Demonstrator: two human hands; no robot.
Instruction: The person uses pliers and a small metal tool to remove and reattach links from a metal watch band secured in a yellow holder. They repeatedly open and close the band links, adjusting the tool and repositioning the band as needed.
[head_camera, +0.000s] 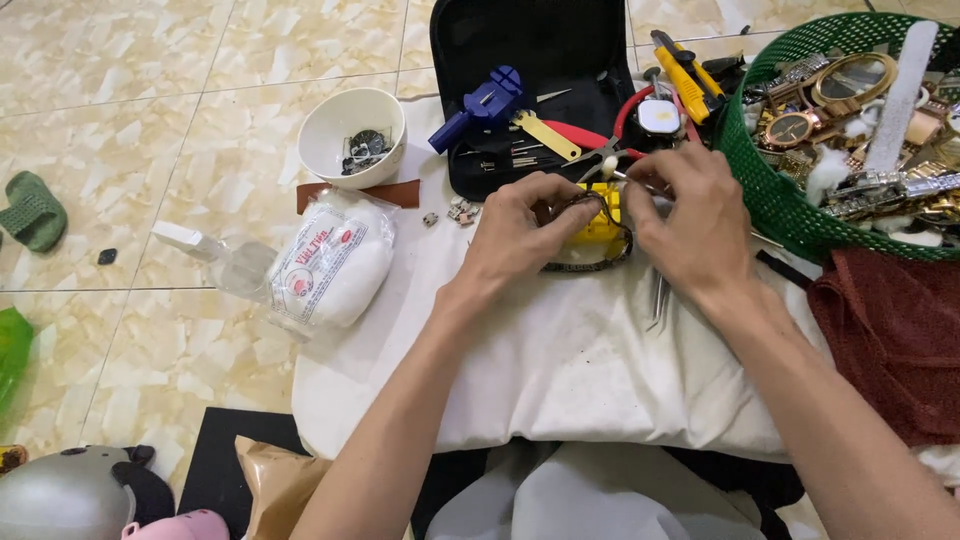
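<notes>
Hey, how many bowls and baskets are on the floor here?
2. A white bowl holding small dark parts sits left of the black tool case; a green mesh basket full of watches sits at the far right, partly cut off by the frame edge. Others may lie out of view.

Pale cream marble-look floor tiles (150, 120) with thin grey grout lines, spread wide to the left of and beyond the hands. Even, soft light all over, without hard shadows. Green sandal (32, 210) far to the left on the tiles, small dark scrap (107, 256) just beside it. Grey helmet (70, 495) at the near left corner. White cloth (560, 370) laid over the floor below the hands; dark red cloth (895, 340) to the right.
</notes>
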